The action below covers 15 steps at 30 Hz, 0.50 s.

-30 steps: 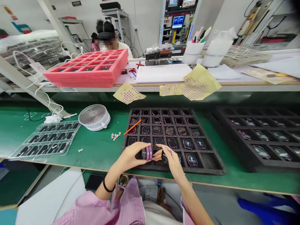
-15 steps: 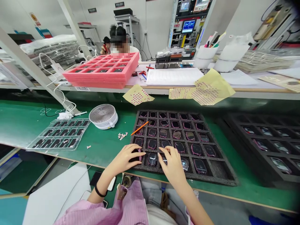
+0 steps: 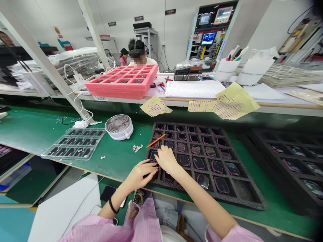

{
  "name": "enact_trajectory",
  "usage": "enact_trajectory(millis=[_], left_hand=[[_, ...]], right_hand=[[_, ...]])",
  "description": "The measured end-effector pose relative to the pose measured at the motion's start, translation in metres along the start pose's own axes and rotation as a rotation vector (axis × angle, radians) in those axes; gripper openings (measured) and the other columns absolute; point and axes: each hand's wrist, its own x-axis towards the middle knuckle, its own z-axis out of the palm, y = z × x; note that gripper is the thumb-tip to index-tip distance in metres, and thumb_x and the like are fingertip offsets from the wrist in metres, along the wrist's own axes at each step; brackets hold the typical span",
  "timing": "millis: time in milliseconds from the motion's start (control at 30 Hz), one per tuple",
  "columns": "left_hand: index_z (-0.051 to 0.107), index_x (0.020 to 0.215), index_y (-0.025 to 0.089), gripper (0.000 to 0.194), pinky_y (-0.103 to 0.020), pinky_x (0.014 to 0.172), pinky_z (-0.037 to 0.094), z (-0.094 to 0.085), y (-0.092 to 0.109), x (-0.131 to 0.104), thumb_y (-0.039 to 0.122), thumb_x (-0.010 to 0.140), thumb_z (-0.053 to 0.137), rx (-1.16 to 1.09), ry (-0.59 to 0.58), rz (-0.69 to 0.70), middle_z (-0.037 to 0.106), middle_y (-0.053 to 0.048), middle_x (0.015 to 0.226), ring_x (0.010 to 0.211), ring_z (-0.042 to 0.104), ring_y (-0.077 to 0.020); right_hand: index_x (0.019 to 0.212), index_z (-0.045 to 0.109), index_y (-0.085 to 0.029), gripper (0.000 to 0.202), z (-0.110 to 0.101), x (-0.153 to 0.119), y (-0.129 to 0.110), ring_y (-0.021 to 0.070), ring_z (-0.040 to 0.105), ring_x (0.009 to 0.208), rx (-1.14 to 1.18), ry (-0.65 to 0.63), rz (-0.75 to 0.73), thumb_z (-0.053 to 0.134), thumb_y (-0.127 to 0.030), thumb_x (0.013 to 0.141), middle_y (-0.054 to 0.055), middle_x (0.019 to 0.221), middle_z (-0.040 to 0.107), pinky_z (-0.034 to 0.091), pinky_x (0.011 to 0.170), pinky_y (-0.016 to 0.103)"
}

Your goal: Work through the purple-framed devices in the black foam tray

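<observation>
A black foam tray (image 3: 243, 193) lies on the green bench, its compartments holding dark-screened devices with purple frames. Over its left edge is my left hand (image 3: 141, 174), fingers together near the front-left compartment; whether they pinch a device is hidden. My right hand (image 3: 166, 158) reaches across to the left column, fingertips bent down at a device (image 3: 153, 155), and its grip is not visible. An orange stick (image 3: 156, 140) rests across the tray's back-left part. Beside the tray lie small white pieces (image 3: 137, 148).
A white fan (image 3: 119, 127) and a clear tray of black parts (image 3: 75, 143) stand to the left. More black foam trays (image 3: 282, 178) are at the right. Pink foam trays (image 3: 121, 90), papers and yellow sheets (image 3: 236, 102) occupy the shelf; a person sits beyond.
My right hand has moved left and away from me, from the tray's front middle to its left column. My left hand's fingers have come closer together. The view has shifted slightly.
</observation>
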Motion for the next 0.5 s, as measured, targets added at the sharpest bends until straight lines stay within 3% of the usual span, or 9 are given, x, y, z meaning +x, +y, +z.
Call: enact_trajectory(millis=[100,167,267,333,400,500], left_hand=[[0.070,0.090,0.020,0.029,-0.033,0.085,0.052,-0.012,-0.010,0.022,0.028,0.092,0.042,-0.027,0.276,-0.179,0.073,-0.003,0.088,0.084,0.067,-0.0170],[0.068,0.092,0.017,0.029,-0.032,0.085,0.050,-0.016,-0.020,0.051,0.029,0.093,0.041,0.033,0.344,-0.265,0.070,-0.005,0.091,0.088,0.064,-0.0177],[0.065,0.098,0.015,0.020,-0.035,0.093,0.046,-0.012,-0.037,0.100,0.026,0.089,0.051,0.218,0.207,-0.347,0.065,-0.009,0.103,0.102,0.057,-0.0211],[0.065,0.095,0.013,0.016,-0.035,0.090,0.047,-0.006,-0.049,0.125,0.023,0.083,0.060,0.242,0.108,-0.397,0.064,-0.010,0.102,0.101,0.057,-0.0226],[0.066,0.084,0.013,0.010,-0.033,0.086,0.048,-0.001,-0.058,0.140,0.019,0.076,0.068,0.221,0.070,-0.404,0.065,-0.009,0.093,0.095,0.058,-0.0219],[0.065,0.073,0.014,0.005,-0.028,0.080,0.048,-0.003,-0.065,0.144,0.016,0.073,0.070,0.155,0.071,-0.383,0.066,-0.006,0.084,0.085,0.060,-0.0182]], right_hand=[[0.098,0.065,-0.008,0.022,0.006,0.006,-0.002,0.0339,0.055,0.099,0.015,-0.016,0.006,0.052,-0.023,0.089,0.023,0.103,0.060,0.043,0.081,0.045],[0.099,0.064,-0.009,0.022,0.009,0.009,-0.003,0.0330,0.055,0.100,0.042,0.010,0.004,0.056,-0.025,0.087,0.022,0.104,0.060,0.044,0.081,0.044],[0.092,0.062,-0.013,0.017,0.011,0.011,-0.001,0.0302,0.056,0.097,0.144,0.090,-0.036,0.065,-0.026,0.081,0.016,0.100,0.061,0.045,0.078,0.040],[0.084,0.059,-0.016,0.013,0.012,0.011,0.000,0.0252,0.059,0.085,0.279,0.105,-0.071,0.068,-0.023,0.078,0.010,0.089,0.063,0.045,0.072,0.035],[0.080,0.055,-0.019,0.012,0.015,0.010,0.000,0.0204,0.059,0.070,0.431,0.094,-0.092,0.067,-0.018,0.077,0.003,0.076,0.063,0.044,0.066,0.031],[0.077,0.054,-0.021,0.012,0.015,0.005,0.000,0.0181,0.060,0.061,0.687,0.113,-0.079,0.065,-0.019,0.076,-0.001,0.067,0.064,0.043,0.063,0.030]])
